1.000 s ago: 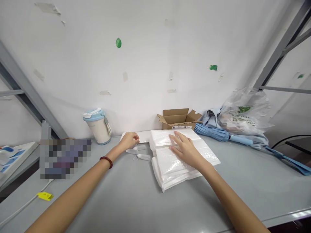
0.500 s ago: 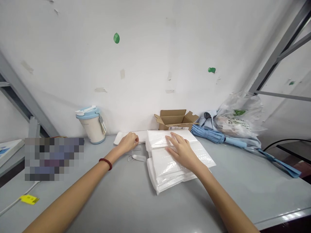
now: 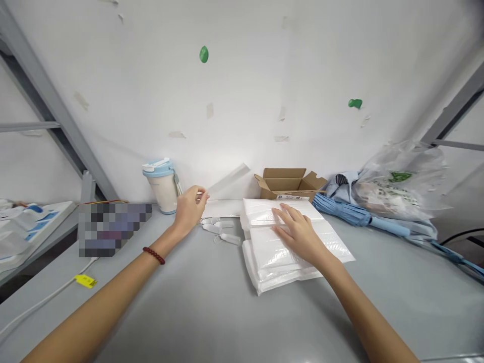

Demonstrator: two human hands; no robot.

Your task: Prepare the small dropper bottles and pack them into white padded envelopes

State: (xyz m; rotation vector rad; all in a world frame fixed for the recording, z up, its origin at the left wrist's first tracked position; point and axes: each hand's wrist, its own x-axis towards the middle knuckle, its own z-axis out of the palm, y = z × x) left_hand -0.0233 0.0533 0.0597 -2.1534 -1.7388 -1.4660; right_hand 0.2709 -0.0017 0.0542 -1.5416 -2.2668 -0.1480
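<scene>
My left hand (image 3: pixel 191 209), wearing a dark red bead bracelet, pinches one end of a thin white strip (image 3: pixel 230 177). The strip slants up to the right in front of the wall; its material is hard to tell. Fingers spread, my right hand (image 3: pixel 298 232) rests on a stack of white bubble mailers (image 3: pixel 270 254). Below my left hand lie several small clear plastic pieces, one a small tube with a thin loop (image 3: pixel 230 238). A flat white thing (image 3: pixel 223 207) lies behind them, partly covered by the mailers.
An open cardboard box (image 3: pixel 283 186) stands behind the mailers. To the right are a folded blue umbrella (image 3: pixel 344 212) and a clear plastic bag (image 3: pixel 401 186). A blue-lidded cup (image 3: pixel 162 189) stands at the left back, beside a pixelated object (image 3: pixel 113 229) and a white cable (image 3: pixel 49 297).
My left hand has lifted slightly and now holds up the white strip, uncovering more of the small plastic pieces. My right hand stays on the mailers. The view has turned a little left.
</scene>
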